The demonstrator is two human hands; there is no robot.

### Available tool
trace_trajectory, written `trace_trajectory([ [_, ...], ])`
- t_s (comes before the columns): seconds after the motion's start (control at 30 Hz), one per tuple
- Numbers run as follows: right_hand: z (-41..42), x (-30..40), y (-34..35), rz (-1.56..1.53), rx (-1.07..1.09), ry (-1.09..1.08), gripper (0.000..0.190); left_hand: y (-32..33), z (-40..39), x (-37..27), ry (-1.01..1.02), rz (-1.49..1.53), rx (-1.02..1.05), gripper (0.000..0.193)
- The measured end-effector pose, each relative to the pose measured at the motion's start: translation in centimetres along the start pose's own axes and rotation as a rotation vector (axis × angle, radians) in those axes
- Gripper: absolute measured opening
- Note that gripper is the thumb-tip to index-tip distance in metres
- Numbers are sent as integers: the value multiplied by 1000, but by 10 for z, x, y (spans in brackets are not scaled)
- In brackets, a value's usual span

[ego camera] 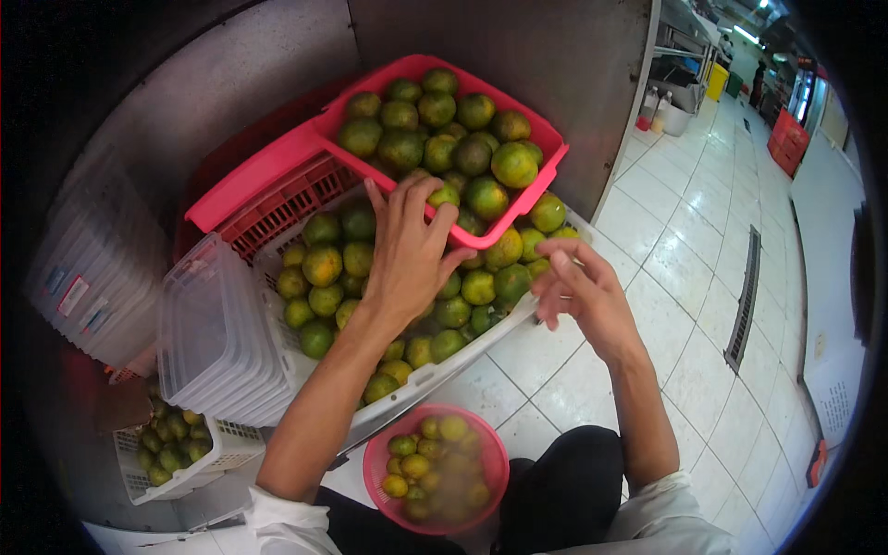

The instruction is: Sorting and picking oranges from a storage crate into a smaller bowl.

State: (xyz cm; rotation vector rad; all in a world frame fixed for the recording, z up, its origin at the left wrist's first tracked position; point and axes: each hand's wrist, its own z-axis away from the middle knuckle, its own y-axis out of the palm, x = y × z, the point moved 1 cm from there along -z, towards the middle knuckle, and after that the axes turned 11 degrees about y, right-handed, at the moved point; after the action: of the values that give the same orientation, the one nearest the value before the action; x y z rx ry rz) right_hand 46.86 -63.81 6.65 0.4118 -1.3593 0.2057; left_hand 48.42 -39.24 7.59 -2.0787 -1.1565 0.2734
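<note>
A pink plastic tray (558,156) full of green citrus fruit (472,157) sits tilted over the white plastic crate (416,378). My left hand (413,236) is spread on the tray's near edge, its fingertips reaching in at a fruit; whether it grips the rim or the fruit does not show. More green and yellowish citrus fruit (479,286) fills the crate below. Just right of that fruit hovers my right hand (576,284), fingers apart and nothing seen in it. A pink round basket (374,479) on the floor between my legs holds smaller, yellower citrus fruit (415,466).
Stacked clear plastic containers (201,333) stand left of the crate. Another white crate of fruit (208,472) lies lower left. Metal panels (499,41) rise behind. To the right, the tiled floor (694,277) has a drain grate (746,298); a person stands far off.
</note>
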Motion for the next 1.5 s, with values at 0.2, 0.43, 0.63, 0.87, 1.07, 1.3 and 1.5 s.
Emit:
trace_trajectory([
  [0.2, -67, 29, 16, -324, 91, 70, 49, -10, -5, 4, -1, 176, -96, 46],
  [0.43, -94, 36, 28, -145, 79, 149, 49, -24, -10, 4, -11, 344, -223, 35],
  [0.63, -93, 33, 32, -226, -28, 143, 26, -32, -14, -8, -33, 424, -346, 32],
  [0.87, -89, 30, 23, -425, 104, 151, 24, -38, -37, -38, -34, 542, -463, 27],
  [1.07, -55, 33, 32, -476, 145, 40, 50, -56, -31, -63, 32, 611, -473, 23],
  [1.3, 11, 33, 12, -396, -49, 5, 57, -143, 51, -70, -26, 258, -340, 64],
  [1.5, 53, 20, -4, -284, 53, 20, 57, -129, 90, -43, -623, 877, -317, 135],
])
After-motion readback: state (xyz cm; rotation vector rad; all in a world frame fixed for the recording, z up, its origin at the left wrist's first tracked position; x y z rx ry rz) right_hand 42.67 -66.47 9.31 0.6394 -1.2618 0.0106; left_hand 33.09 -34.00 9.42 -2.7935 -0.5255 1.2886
